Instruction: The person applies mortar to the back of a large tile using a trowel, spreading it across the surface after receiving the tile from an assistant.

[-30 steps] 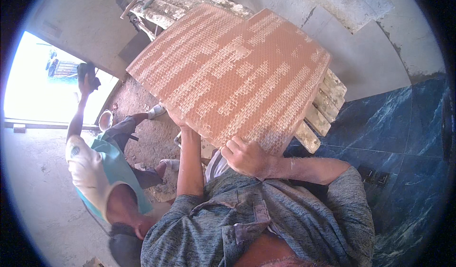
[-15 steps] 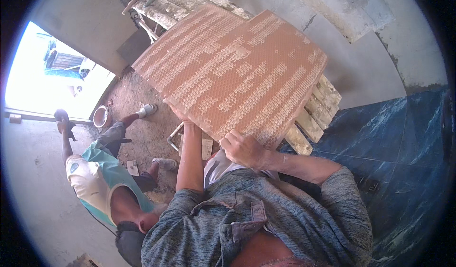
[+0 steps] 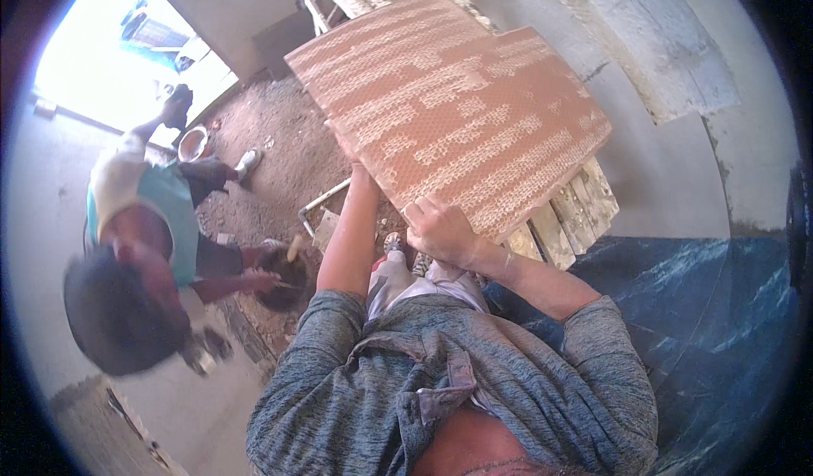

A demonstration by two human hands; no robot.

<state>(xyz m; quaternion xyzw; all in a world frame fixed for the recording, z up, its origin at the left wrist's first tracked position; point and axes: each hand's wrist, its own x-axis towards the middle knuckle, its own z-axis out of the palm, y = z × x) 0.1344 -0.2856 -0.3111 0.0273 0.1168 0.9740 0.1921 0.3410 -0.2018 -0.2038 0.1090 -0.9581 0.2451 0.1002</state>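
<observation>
A large tile [image 3: 474, 95] with a notched far edge is held out in front of me, its brown, dimpled back facing up. Whitish streaks run across this back. At the tile's left edge, my left hand [image 3: 345, 144] grips from the side, its fingers partly hidden beneath. The near edge is in my right hand [image 3: 442, 230], closed with the knuckles up. Beneath the tile, pale, stained planks [image 3: 559, 218] stick out on the near right side and at the far end.
On my left a co-worker in a teal and white top [image 3: 169, 222] bends over a dark, rounded container [image 3: 284, 279]. A bucket [image 3: 193, 143] stands by the bright doorway [image 3: 127, 52]. A pale bent pipe [image 3: 326, 198] lies on the dirt floor. Dark blue marbled tiles [image 3: 677, 307] cover the surface at right.
The tile stays in both my hands, and its picture has shifted right as the view turned. The co-worker has leaned forward, one hand now at the dark container.
</observation>
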